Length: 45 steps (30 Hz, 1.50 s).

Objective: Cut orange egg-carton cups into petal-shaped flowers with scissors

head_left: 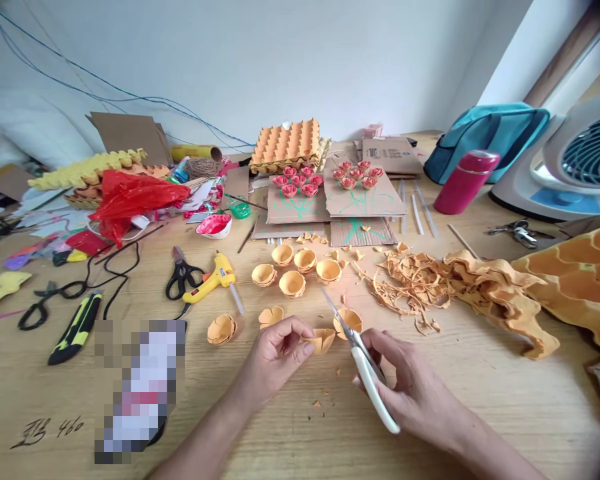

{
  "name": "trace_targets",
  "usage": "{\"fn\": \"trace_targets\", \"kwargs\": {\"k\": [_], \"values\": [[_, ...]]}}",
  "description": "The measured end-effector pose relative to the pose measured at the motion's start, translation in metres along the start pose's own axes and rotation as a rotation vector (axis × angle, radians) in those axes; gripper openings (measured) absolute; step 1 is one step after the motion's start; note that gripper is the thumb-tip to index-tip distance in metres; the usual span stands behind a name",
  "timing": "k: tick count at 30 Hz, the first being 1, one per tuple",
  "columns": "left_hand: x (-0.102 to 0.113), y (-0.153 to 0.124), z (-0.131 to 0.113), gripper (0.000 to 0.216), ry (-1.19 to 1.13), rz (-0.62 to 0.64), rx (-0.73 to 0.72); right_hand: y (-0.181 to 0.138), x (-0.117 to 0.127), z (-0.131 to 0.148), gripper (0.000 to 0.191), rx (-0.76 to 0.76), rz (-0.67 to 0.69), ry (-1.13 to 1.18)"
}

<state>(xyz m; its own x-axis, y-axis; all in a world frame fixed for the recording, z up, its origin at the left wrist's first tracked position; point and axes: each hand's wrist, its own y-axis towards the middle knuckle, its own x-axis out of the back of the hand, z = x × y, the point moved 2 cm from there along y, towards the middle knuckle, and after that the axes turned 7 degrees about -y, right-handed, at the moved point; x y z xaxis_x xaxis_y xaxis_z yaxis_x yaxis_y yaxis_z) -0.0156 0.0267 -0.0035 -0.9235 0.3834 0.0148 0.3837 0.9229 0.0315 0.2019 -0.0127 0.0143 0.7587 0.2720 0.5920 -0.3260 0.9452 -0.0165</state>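
Observation:
Between thumb and fingers, my left hand [286, 347] pinches an orange egg-carton cup [323, 341] whose rim is cut into petal shapes. My right hand [405, 377] is closed around white-handled scissors [367, 380], their blades pointing up and left, apart from the held cup. Behind the blades stands a petal-cut cup [349, 321]. Another petal-cut cup [271, 317] lies just beyond my left hand, and nested petal cups [222, 329] sit to its left. Farther back, several round cups [293, 283] form a group. Small carton scraps [317, 403] lie below my hands.
A yellow glue gun [213, 280], black scissors [183, 275] and a utility knife [75, 329] lie at left. Carton trimmings [410, 277] spread at right, near a pink bottle [466, 181] and a fan [580, 153]. Cardboard with red carton flowers [300, 180] and stacked egg trays [287, 143] stand behind.

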Motion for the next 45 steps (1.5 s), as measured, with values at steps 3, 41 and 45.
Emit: {"fn": "trace_targets", "kwargs": {"k": [3,41,45], "values": [[0.001,-0.002,0.001,0.023,-0.150,-0.038,0.082,-0.001,-0.009,-0.003,0.041,-0.109,0.215,0.272],[-0.014,-0.002,0.000,0.023,-0.388,-0.134,0.128,0.001,-0.012,-0.007,0.011,0.187,-0.058,-0.563],[-0.017,-0.003,0.001,0.025,-0.424,-0.106,0.148,0.000,-0.011,-0.005,0.012,0.208,-0.050,-0.561]]}}
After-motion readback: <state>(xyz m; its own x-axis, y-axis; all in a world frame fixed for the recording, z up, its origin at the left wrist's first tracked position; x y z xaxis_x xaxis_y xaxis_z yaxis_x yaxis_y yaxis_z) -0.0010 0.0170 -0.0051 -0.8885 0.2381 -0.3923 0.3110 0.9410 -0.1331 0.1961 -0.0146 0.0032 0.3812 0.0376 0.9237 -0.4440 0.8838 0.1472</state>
